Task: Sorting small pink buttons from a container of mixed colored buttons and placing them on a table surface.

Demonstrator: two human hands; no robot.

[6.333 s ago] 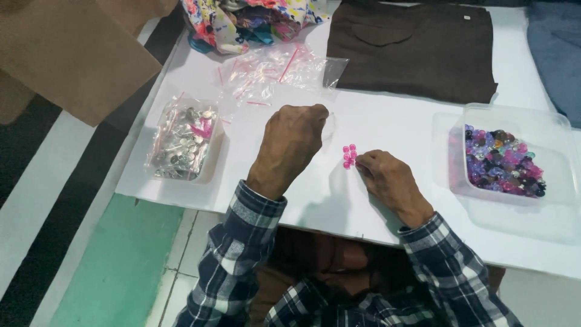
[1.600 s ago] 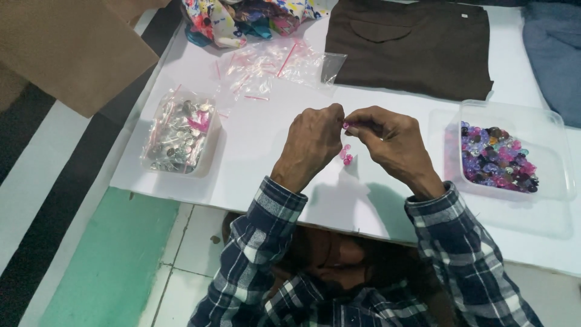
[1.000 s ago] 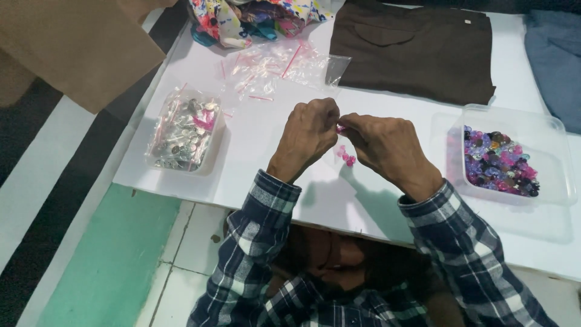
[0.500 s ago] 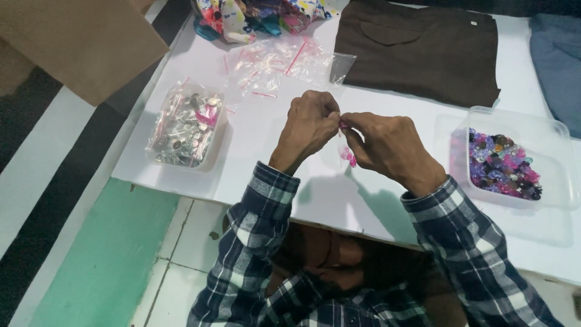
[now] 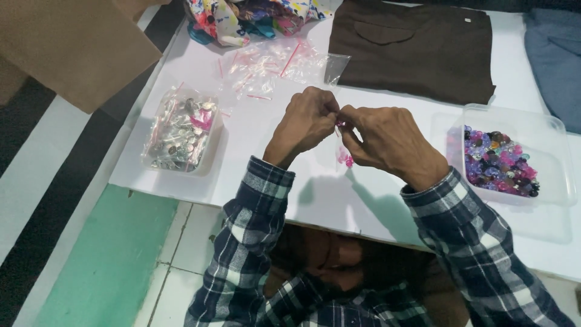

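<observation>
Brown cardboard (image 5: 72,48) fills the upper left corner, overlapping the edge of a white table (image 5: 254,181). Next to it on the table sits a clear plastic tray (image 5: 181,130) filled with small transparent bags of silvery pieces, one showing a pink patch. Above and to its right lies a loose heap of empty clear zip bags (image 5: 272,63) with red sealing strips, and behind them a bundle of bright multicoloured cloth (image 5: 242,15). At the centre, the left hand (image 5: 305,121) and right hand (image 5: 387,139), both in blue plaid sleeves, meet fingertip to fingertip above the table, each pinching the top edge of a small clear bag (image 5: 344,154) that hangs between them with pink beads gathered at its bottom. A folded dark brown garment (image 5: 417,48) lies beyond the hands. To the right stands a clear rectangular plastic container (image 5: 544,130) holding purple, pink and dark beads, just beside the right wrist. A blue-grey cloth (image 5: 557,54) occupies the far upper right corner.
</observation>
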